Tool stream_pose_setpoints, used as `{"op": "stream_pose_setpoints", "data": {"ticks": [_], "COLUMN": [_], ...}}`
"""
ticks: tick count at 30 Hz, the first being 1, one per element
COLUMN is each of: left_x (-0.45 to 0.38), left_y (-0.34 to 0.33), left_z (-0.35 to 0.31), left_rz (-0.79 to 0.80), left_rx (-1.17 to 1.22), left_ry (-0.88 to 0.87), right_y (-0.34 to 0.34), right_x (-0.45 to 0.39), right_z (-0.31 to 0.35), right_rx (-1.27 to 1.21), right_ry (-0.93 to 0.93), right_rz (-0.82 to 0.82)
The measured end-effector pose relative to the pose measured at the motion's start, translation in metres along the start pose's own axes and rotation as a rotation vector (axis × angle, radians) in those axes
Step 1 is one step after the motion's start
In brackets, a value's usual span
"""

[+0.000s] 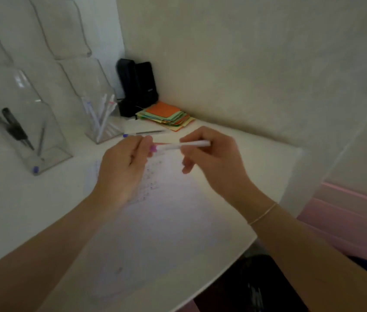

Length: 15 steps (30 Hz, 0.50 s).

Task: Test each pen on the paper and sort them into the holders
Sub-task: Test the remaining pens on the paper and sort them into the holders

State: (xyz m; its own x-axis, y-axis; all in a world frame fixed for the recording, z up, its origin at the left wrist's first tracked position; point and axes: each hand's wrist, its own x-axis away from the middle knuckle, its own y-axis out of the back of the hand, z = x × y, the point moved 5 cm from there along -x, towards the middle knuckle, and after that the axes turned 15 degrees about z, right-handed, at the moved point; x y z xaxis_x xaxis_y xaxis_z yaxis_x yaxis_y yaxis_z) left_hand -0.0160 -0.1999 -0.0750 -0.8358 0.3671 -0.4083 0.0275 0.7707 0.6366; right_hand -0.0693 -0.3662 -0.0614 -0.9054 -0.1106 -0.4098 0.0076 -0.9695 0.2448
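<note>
While your right hand (209, 154) grips the slim white pen (184, 144) level above the marked white paper sheet (162, 221), your left hand (124, 167) pinches its purple cap (153, 148). Two clear plastic holders stand behind: the left one (42, 140) with dark pens, the right one (101, 122) with white pens.

Paper (160, 221) marks blurred, unreadable; left hand (122, 171) hides part.

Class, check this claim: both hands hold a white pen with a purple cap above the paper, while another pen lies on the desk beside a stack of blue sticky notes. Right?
Not quite. The head view shows the stack of sticky notes topped orange, not blue. The rest stands: left hand, right hand, white pen, paper, other pen.
</note>
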Motion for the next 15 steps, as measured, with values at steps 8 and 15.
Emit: {"op": "stream_pose_setpoints", "data": {"ticks": [8,15], "left_x": [-0.006,0.006], "left_y": [-0.159,-0.224], "left_z": [-0.078,-0.116], "left_rz": [0.515,0.652], "left_rx": [-0.236,-0.474], "left_ry": [-0.274,-0.348], "right_y": [0.159,0.173], "right_x": [0.162,0.254], "right_z": [-0.018,-0.158], "right_rx": [0.427,0.607], "right_ry": [-0.1,-0.92], "right_rz": [-0.801,-0.411]}}
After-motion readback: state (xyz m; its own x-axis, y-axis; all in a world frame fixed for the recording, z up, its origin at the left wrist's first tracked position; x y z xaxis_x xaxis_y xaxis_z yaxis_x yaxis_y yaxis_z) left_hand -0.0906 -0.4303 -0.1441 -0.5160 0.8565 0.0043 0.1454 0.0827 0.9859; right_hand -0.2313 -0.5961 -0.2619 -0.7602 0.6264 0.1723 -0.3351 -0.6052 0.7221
